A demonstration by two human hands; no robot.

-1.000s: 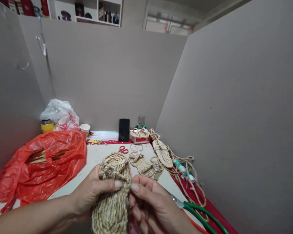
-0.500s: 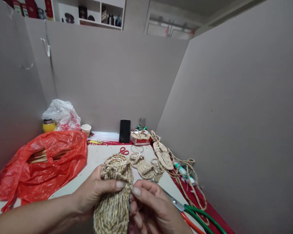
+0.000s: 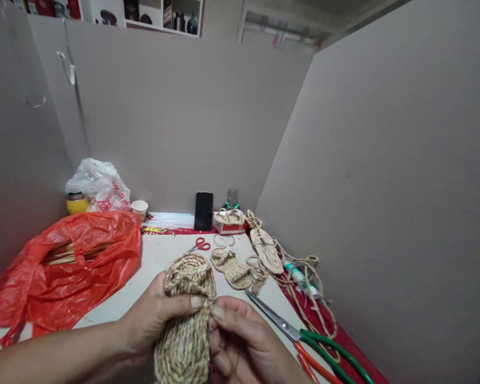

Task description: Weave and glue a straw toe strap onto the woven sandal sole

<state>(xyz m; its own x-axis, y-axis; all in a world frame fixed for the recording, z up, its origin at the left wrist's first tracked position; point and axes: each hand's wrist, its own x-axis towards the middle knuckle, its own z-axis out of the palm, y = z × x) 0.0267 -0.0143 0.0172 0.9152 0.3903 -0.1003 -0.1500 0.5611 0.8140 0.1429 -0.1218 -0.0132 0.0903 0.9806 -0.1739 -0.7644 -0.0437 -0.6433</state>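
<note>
A straw slipper (image 3: 184, 341), braided from pale twisted cord, is held upright at the bottom centre. My left hand (image 3: 158, 309) wraps around its left side, with the thumb pressed flat across the narrow middle. On the opposite side, my right hand (image 3: 244, 333) pinches at the slipper's right edge with thumb and forefinger. Whether a strand or needle lies in that pinch is hidden. Large shears (image 3: 294, 330) with green and orange handles lie just right of my right hand, blades pointing toward the far left.
Small red scissors (image 3: 202, 244), another braided slipper (image 3: 234, 269) and a woven sole (image 3: 267, 250) with loose cords lie beyond my hands. A red plastic bag (image 3: 100, 282) covers the left side. At the back stand a phone (image 3: 204, 212) and a paper cup (image 3: 139, 209). Grey partitions (image 3: 176, 117) enclose the table.
My right hand has shifted slightly left and its fingers press closer to the slipper's edge. More of the shears shows now. The view has tilted down a little.
</note>
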